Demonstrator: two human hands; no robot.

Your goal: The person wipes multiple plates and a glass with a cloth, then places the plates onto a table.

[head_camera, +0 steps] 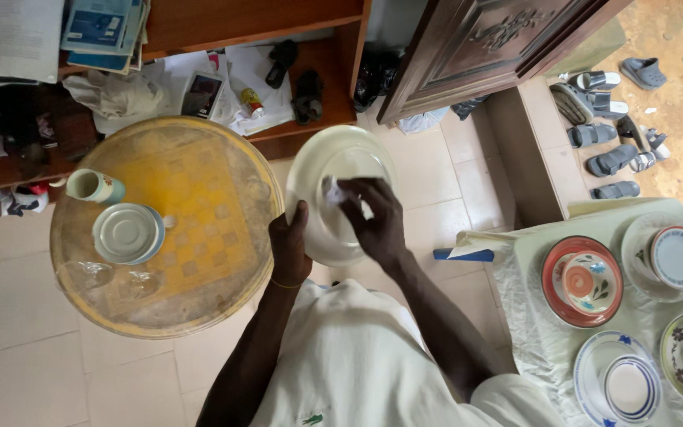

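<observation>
Step in hand, as we judge it: wiping a dish. The next move would call for turning the plate under the cloth while the rim grip stays firm.

1. Round table (199,292), yellow, chequered top, worn rim. We count on it a small pale saucer (126,233), a mug (93,187) lying tilted near the far edge, and two clear glasses (112,277), hard to make out against the top. We cannot tell whether mug or glasses hold anything.

2. Cloth-covered table (539,332), at our right. It bears stacked crockery: a red-rimmed plate (556,296) with a floral bowl (588,283) set in it; a blue-banded plate (594,356) with a smaller plate on top; a striped plate (677,257) on a larger one; a patterned plate (677,348) at the frame edge with a blue dish in it. The bowl appears empty.

3. Large cream plate (333,162), held in the air between the two tables, over the tiled floor. Nothing lies in it but the cloth.

4. Left hand (289,245), closed on the plate's near rim, thumb over the edge.

5. Right hand (373,217), fingers bunched on a small white cloth (332,191), pressing it into the plate's well.

6. Sandals (606,130), several pairs, outside the open door.
</observation>
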